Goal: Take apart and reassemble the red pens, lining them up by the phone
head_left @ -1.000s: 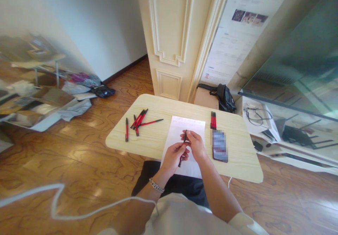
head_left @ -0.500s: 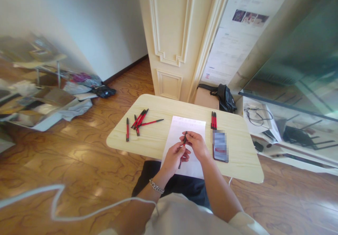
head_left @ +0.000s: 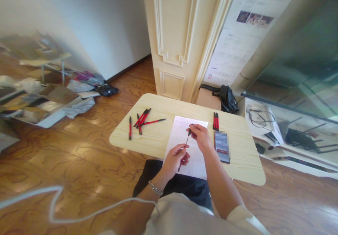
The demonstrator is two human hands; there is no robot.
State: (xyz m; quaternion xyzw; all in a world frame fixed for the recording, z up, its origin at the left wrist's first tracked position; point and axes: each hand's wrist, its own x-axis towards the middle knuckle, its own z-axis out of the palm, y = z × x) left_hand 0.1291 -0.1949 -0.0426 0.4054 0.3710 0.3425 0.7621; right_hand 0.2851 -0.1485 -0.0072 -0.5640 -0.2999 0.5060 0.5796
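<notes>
The left hand (head_left: pixel 176 157) pinched the red barrel of a slim pen (head_left: pixel 186 143). The right hand (head_left: pixel 202 136) gripped its black end, with a thin inner rod bared between them, above the paper (head_left: pixel 196 166). Loose red pens (head_left: pixel 141 119) lay left of the paper.

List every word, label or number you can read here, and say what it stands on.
No text can be read.
Wall poster: print too small.
Phone screen: blurred.
Paper sheet: faint marks, illegible.
Pen held by left hand and right hand: no print visible.
</notes>
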